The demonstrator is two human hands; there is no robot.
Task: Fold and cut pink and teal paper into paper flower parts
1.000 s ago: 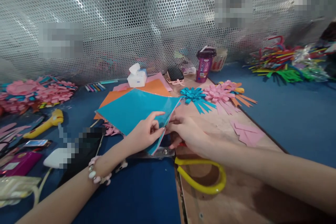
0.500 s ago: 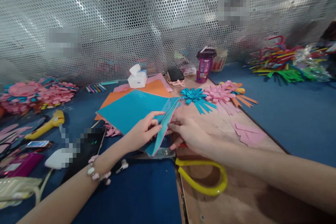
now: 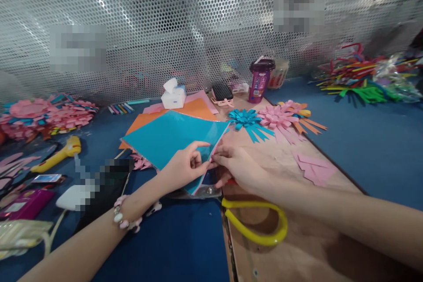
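Note:
A stack of coloured paper [image 3: 172,139] lies slanted in a clear plastic sleeve, blue sheet on top and a thin pink edge along its right side. My right hand [image 3: 239,165] pinches that right edge between thumb and fingers. My left hand [image 3: 185,163] rests over the blue surface, index finger stretched out, other fingers curled and thumb pressed at the same edge, close to my right fingertips. Scissors with a yellow handle [image 3: 272,240] lie under the near corner, their blades partly covered by the stack.
Ribbon-like paper flowers, one blue [image 3: 245,118] and one pink [image 3: 277,116], lie behind my right hand. Pink paper pieces [image 3: 315,169] sit at right. Behind stand a tissue pack [image 3: 173,97] and a purple cup [image 3: 259,83]. A yellow glue gun [image 3: 61,156] lies left.
The raised light-blue flap at the stack's right edge has come down flat. My left thumb has moved right to the edge, nearer my right fingertips.

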